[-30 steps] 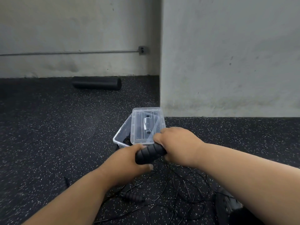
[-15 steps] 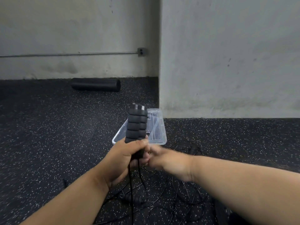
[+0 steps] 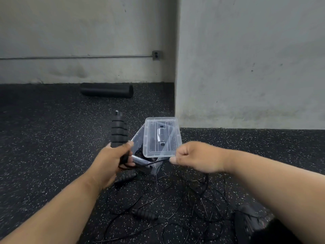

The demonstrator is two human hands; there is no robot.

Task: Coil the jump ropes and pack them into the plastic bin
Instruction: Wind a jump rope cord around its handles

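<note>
**Rope drawn taut between two hands above the open bin**

Where the floor lies nearest us, at six o'clock, we see loose jump ropes (image 3: 175, 196) spread in a black tangle on the speckled rubber floor (image 3: 44, 155), with one ribbed handle (image 3: 145, 214) lying among the loops and a second handle (image 3: 125, 179) at about eight o'clock from the bin. At five o'clock, in the frame's corner, a dark object (image 3: 249, 224) is too blurred for us to identify. Above the tangle we hold both arms forward. Our left hand (image 3: 112, 159) is curled round the lower end of a pair of foam handles (image 3: 118, 132), which stand upright above the fist. From that fist a short length of black cord (image 3: 151, 162) runs toward three o'clock to our right hand (image 3: 195, 156), whose fingers are closed in a fist pinching the cord's far end. Just beyond and between the hands stands the clear plastic bin (image 3: 139, 160), open, with dark rope visible inside. Its transparent lid (image 3: 161, 136) rests tilted across the bin's far edge. Farther off, at eleven o'clock, a black foam roller (image 3: 106, 90) lies against the base of the grey wall (image 3: 246, 59). On that wall a conduit (image 3: 75, 57) runs level to an outlet box (image 3: 156, 55) at twelve o'clock.
</note>
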